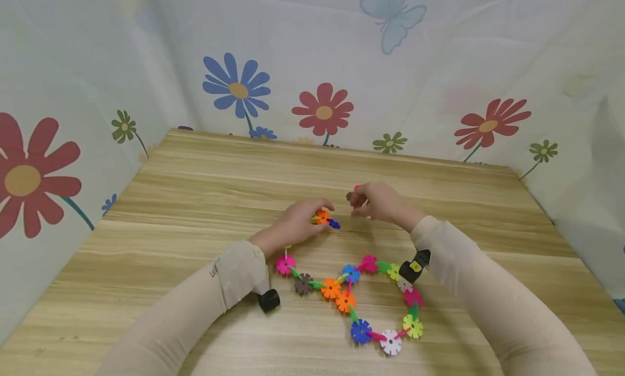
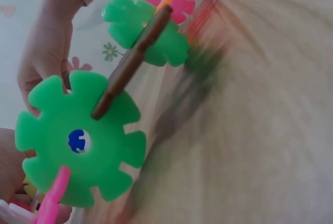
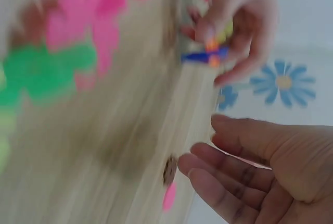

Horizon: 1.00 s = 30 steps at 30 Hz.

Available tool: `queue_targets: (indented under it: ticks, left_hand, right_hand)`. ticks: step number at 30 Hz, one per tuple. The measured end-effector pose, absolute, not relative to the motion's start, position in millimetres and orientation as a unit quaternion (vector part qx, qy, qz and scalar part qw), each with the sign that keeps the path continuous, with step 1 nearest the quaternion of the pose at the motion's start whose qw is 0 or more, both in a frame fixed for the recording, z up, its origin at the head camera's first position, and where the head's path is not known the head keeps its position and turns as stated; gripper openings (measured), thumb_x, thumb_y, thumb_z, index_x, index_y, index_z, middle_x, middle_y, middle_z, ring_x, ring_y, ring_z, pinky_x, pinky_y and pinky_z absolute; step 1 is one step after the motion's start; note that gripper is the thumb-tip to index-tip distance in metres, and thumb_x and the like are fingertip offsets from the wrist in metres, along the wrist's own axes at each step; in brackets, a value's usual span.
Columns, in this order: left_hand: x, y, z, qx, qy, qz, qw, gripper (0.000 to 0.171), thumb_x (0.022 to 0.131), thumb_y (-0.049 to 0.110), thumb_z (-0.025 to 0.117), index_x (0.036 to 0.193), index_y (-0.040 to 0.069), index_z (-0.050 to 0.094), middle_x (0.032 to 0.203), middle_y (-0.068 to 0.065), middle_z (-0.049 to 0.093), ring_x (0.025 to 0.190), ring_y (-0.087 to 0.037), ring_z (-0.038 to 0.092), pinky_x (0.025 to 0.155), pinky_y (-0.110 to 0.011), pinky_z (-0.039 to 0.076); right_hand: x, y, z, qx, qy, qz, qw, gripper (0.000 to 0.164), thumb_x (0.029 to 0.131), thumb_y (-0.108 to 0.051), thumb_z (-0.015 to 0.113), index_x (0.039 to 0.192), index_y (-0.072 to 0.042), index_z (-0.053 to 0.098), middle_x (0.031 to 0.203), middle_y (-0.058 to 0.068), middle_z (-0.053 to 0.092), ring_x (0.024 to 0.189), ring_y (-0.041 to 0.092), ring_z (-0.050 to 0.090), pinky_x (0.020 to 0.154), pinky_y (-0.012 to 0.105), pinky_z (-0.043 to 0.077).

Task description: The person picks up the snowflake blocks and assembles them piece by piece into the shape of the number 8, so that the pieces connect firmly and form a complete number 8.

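Observation:
My left hand [image 1: 295,221] pinches a small cluster of notched plastic discs: an orange disc [image 1: 322,217] with a dark blue disc [image 1: 334,223] slotted into it and a bit of yellow at the palm side. To its right, my right hand [image 1: 381,201] is raised over the table with fingers loosely bent and apart, as the right wrist view shows. Just beyond those fingertips are a brown disc [image 3: 169,170] and a pink disc [image 3: 169,197]. Near the forearms lies a chain of joined discs, including a white disc [image 1: 390,342] and a grey-brown disc [image 1: 304,284].
Part of the chain forms a loop beside my right forearm, with a yellow-green disc [image 1: 412,326] at its lower right. A green disc [image 2: 83,138] looms close to the left wrist camera. Behind the wooden table [image 1: 219,164] hangs a flower-printed cloth [image 1: 429,83].

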<state>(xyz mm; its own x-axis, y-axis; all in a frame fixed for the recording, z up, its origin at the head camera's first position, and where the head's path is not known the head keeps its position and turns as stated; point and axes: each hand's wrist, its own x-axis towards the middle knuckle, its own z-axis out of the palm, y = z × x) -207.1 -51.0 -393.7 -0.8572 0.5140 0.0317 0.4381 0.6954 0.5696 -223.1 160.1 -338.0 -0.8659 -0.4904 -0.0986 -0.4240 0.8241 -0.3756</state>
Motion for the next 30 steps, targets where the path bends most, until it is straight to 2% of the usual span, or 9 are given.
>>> queue_targets:
  ticks: [3, 8, 14, 18, 21, 24, 30]
  left_hand:
    - [-206.7, -53.2, -394.8, 0.284, 0.91, 0.297, 0.053, 0.031, 0.092, 0.021, 0.066, 0.122, 0.019, 0.063, 0.129, -0.001, 0.063, 0.121, -0.022, 0.057, 0.104, -0.039, 0.045]
    - [-204.7, -54.6, -393.6, 0.296, 0.909, 0.292, 0.041, 0.023, 0.093, 0.022, 0.064, 0.116, 0.021, 0.069, 0.119, -0.002, 0.065, 0.108, -0.021, 0.06, 0.094, -0.039, 0.049]
    - [-203.8, -52.7, -392.3, 0.283, 0.911, 0.295, 0.047, 0.022, 0.094, 0.028, 0.062, 0.113, 0.021, 0.07, 0.118, -0.004, 0.065, 0.113, -0.026, 0.059, 0.099, -0.042, 0.047]
    - [-204.1, -52.5, -392.2, 0.278, 0.915, 0.288, 0.046, 0.02, 0.095, 0.028, 0.061, 0.11, 0.021, 0.072, 0.11, -0.003, 0.065, 0.101, -0.021, 0.061, 0.092, -0.038, 0.049]
    - [-204.4, -52.8, -392.5, 0.283, 0.917, 0.279, 0.039, 0.019, 0.094, 0.026, 0.061, 0.109, 0.02, 0.072, 0.108, -0.002, 0.065, 0.099, -0.019, 0.061, 0.091, -0.036, 0.049]
    - [-204.5, -53.2, -392.6, 0.286, 0.916, 0.281, 0.035, 0.018, 0.094, 0.025, 0.062, 0.108, 0.02, 0.072, 0.107, -0.003, 0.065, 0.099, -0.02, 0.061, 0.091, -0.036, 0.049]
    - [-204.2, -54.2, -391.2, 0.286, 0.915, 0.283, 0.032, 0.017, 0.092, 0.023, 0.065, 0.106, 0.019, 0.073, 0.109, -0.003, 0.066, 0.104, -0.022, 0.062, 0.094, -0.038, 0.049]
  right_hand:
    - [-237.9, 171.2, -339.8, -0.196, 0.959, -0.176, 0.104, 0.017, 0.086, -0.013, 0.071, 0.096, -0.001, 0.065, 0.097, 0.014, 0.071, 0.072, 0.018, 0.065, 0.058, 0.025, 0.054]
    - [-258.6, 184.8, -347.1, -0.156, 0.966, -0.181, 0.096, 0.018, 0.088, -0.011, 0.068, 0.1, 0.001, 0.063, 0.101, 0.017, 0.067, 0.08, 0.021, 0.062, 0.064, 0.026, 0.054]
    - [-275.2, 187.1, -354.0, -0.138, 0.972, -0.169, 0.088, 0.023, 0.09, -0.014, 0.067, 0.105, 0.003, 0.062, 0.106, 0.02, 0.066, 0.082, 0.024, 0.063, 0.073, 0.033, 0.054]
    - [-283.8, 182.8, -358.4, -0.135, 0.975, -0.152, 0.086, 0.03, 0.089, -0.017, 0.067, 0.11, 0.003, 0.062, 0.108, 0.021, 0.067, 0.091, 0.029, 0.064, 0.084, 0.04, 0.051]
    - [-289.5, 179.8, -362.4, -0.136, 0.977, -0.143, 0.086, 0.032, 0.089, -0.019, 0.068, 0.111, 0.004, 0.062, 0.109, 0.022, 0.067, 0.096, 0.032, 0.064, 0.088, 0.042, 0.049]
    - [-293.9, 178.0, -367.0, -0.14, 0.977, -0.137, 0.085, 0.031, 0.088, -0.02, 0.069, 0.11, 0.003, 0.063, 0.108, 0.022, 0.068, 0.097, 0.032, 0.064, 0.088, 0.042, 0.05]
    - [-297.9, 177.6, -371.2, -0.141, 0.974, -0.155, 0.084, 0.026, 0.086, -0.015, 0.071, 0.102, 0.003, 0.063, 0.101, 0.02, 0.069, 0.085, 0.025, 0.063, 0.079, 0.035, 0.049]
